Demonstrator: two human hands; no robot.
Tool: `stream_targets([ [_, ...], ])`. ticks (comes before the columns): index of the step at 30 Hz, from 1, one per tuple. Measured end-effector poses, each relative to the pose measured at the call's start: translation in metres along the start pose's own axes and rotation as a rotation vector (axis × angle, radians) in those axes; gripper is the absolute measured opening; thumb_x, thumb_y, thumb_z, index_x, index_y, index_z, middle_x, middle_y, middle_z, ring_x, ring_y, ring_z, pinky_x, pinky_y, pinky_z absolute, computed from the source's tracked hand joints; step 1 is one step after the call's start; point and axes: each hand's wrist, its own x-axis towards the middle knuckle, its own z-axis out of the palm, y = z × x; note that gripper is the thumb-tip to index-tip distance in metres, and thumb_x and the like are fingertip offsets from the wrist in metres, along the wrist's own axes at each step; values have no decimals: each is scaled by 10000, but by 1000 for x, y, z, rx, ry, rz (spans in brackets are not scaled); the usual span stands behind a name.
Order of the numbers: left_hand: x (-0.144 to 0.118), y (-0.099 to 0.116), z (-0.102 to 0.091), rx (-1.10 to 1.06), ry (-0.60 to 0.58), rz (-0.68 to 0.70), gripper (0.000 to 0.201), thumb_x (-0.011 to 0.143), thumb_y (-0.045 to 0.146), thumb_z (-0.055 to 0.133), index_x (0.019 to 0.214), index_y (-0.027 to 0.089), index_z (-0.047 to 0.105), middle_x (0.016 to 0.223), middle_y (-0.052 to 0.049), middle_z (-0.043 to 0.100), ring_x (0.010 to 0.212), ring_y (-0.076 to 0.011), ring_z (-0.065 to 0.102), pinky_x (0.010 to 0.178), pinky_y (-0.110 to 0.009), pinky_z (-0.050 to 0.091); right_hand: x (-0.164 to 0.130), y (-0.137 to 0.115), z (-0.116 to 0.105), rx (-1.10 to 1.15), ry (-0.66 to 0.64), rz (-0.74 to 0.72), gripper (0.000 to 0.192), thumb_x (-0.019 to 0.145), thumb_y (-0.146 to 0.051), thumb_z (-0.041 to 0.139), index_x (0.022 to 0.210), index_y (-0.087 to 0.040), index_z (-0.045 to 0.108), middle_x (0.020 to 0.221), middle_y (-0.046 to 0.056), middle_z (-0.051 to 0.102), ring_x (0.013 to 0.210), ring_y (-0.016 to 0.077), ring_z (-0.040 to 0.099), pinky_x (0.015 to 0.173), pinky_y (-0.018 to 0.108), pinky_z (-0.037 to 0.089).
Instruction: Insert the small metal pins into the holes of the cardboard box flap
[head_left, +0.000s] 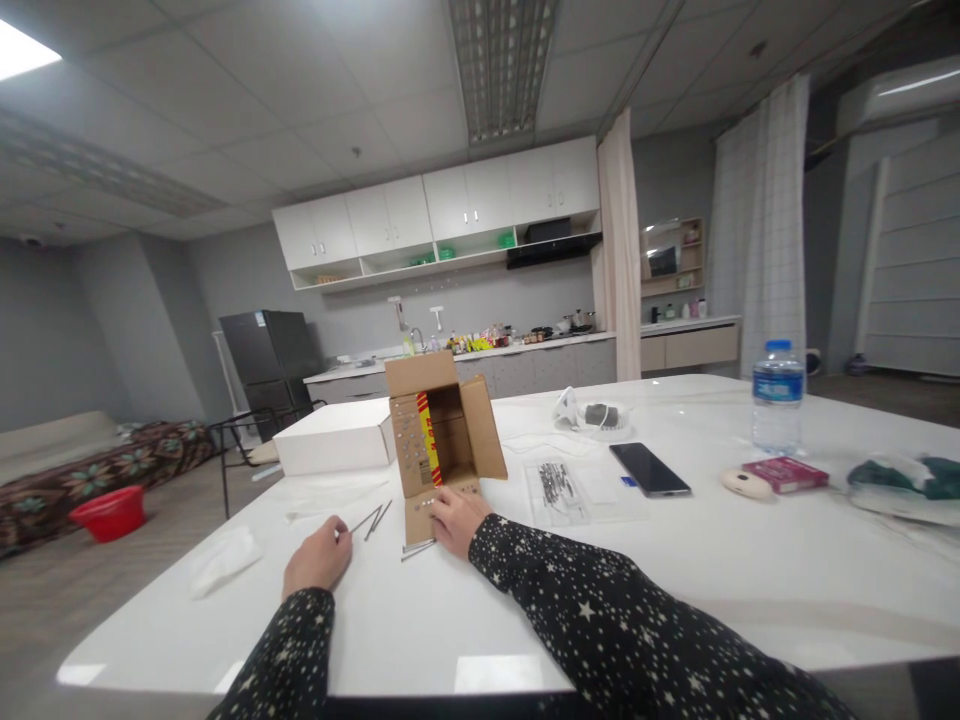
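While my left hand [319, 555] looks pinched on the near end of a long metal nail [366, 520], I have the right hand [457, 520] laid over the lower flap [418, 522] of the open cardboard box [412, 460]; from out here I cannot tell whether those fingers grip the flap or merely press it. The box stands on the white worktop [420, 630] ahead of both hands, its opening towards me. Loose nails [384, 511] lie just beside the pinched one, and others [417, 550] sit by the flap's near edge. To handle this well, I would use a light pinch close to the nail's end, lift it clear so its neighbours don't drag along, and press the right fingers gently, since thin cardboard will probably bend or skid.
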Motion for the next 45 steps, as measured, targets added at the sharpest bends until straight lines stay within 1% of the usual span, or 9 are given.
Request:
stream_targets([
  [6, 3, -5, 6, -1, 21, -10, 272, 785, 323, 330, 917, 237, 552, 908, -95, 674, 857, -249, 620, 704, -329, 436, 1, -8, 12, 56, 45, -155, 138, 814, -245, 509, 859, -176, 620, 905, 64, 601, 853, 172, 542, 763, 293, 416],
  [9, 3, -7, 7, -23, 18, -14, 271, 781, 323, 336, 924, 245, 553, 909, -90, 674, 851, -245, 620, 695, -326, 436, 1, -9, 17, 70, 45, -199, 141, 800, -253, 533, 861, -169, 628, 921, 70, 612, 880, 188, 532, 797, 312, 407],
  [15, 0, -6, 6, -16, 14, -29, 273, 778, 330, 341, 929, 246, 552, 896, -88, 667, 842, -249, 617, 691, -331, 432, 2, -8, 19, 86, -5, -233, 164, 809, -282, 532, 877, -185, 645, 888, 57, 628, 898, 195, 529, 776, 316, 406],
  [21, 1, -7, 7, -9, 16, -23, 271, 778, 321, 342, 930, 240, 551, 907, -91, 664, 846, -243, 613, 690, -328, 427, 0, -11, 15, 139, -72, -313, 203, 811, -276, 531, 955, -188, 642, 916, 47, 649, 913, 186, 529, 776, 308, 404],
  [26, 2, -7, 8, 1, 23, -14, 268, 766, 324, 363, 922, 239, 565, 902, -91, 670, 834, -244, 618, 684, -324, 429, -1, -12, 10, 160, -143, -318, 245, 820, -280, 519, 1020, -194, 633, 987, 44, 663, 928, 188, 531, 784, 317, 404],
  [29, 2, -5, 8, 10, 35, -10, 265, 763, 323, 361, 904, 242, 570, 884, -90, 675, 826, -246, 620, 675, -324, 431, -2, -11, 9, 166, -164, -309, 240, 821, -276, 514, 1017, -213, 637, 1006, 30, 663, 924, 185, 535, 774, 307, 406],
  [37, 0, -2, 6, 4, 25, -20, 264, 770, 330, 351, 900, 246, 565, 895, -89, 675, 834, -251, 622, 669, -324, 430, -3, -11, 13, 181, -123, -297, 189, 795, -231, 531, 924, -201, 667, 906, 43, 649, 879, 175, 542, 776, 292, 405],
  [45, 0, -2, 8, 11, 16, -30, 274, 776, 345, 331, 906, 252, 553, 919, -91, 667, 861, -256, 615, 687, -335, 431, -3, -10, 19, 179, -105, -292, 157, 794, -211, 535, 874, -192, 669, 854, 43, 634, 840, 165, 533, 765, 283, 410],
])
